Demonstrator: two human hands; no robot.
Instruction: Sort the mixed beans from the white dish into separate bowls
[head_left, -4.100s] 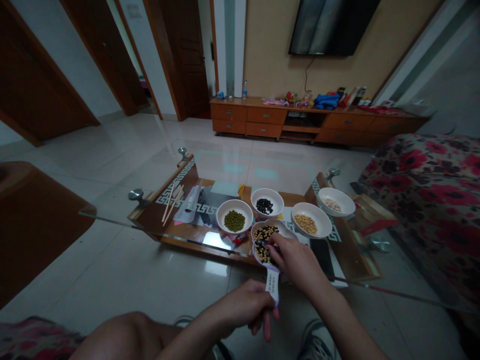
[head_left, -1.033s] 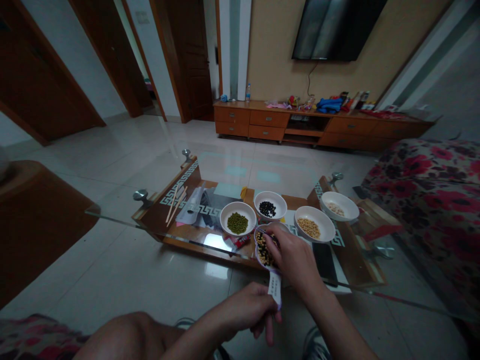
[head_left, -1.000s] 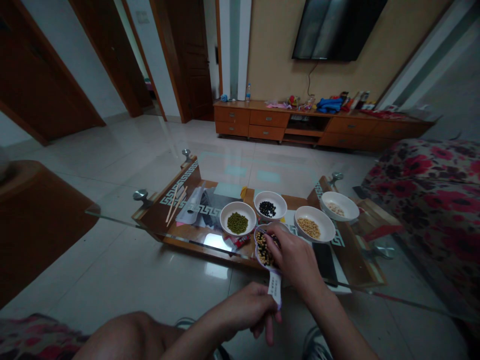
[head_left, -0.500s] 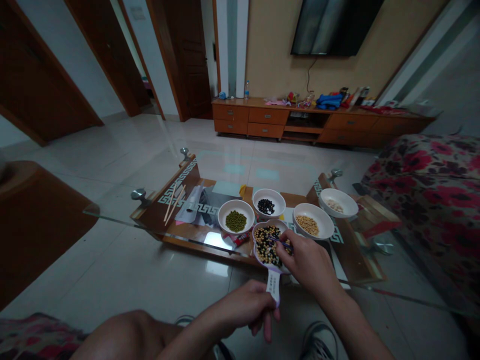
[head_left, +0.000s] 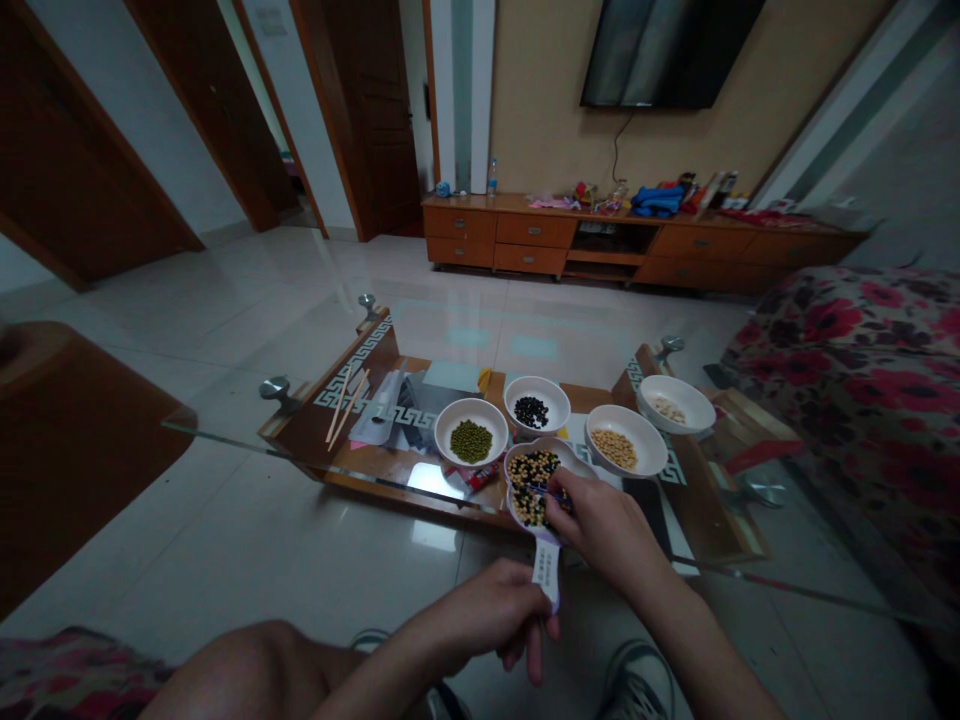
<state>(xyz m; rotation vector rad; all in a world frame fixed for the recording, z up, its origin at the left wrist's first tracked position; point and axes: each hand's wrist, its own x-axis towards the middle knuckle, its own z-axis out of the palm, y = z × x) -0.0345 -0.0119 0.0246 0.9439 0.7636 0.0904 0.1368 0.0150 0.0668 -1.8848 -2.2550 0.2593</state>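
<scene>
Head view: your left grip [head_left: 510,605] clasps 1 handled tray [head_left: 546,565]; right grip [head_left: 596,515] pinches 1 slim tool [head_left: 541,490] at mixed beans [head_left: 529,512]; 4 bowls [head_left: 469,411], far.

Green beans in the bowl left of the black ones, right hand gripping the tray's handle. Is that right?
One slip: the left hand grips the tray's handle, as the head view shows; the right hand is at the mixed beans. The rest stands.
</scene>
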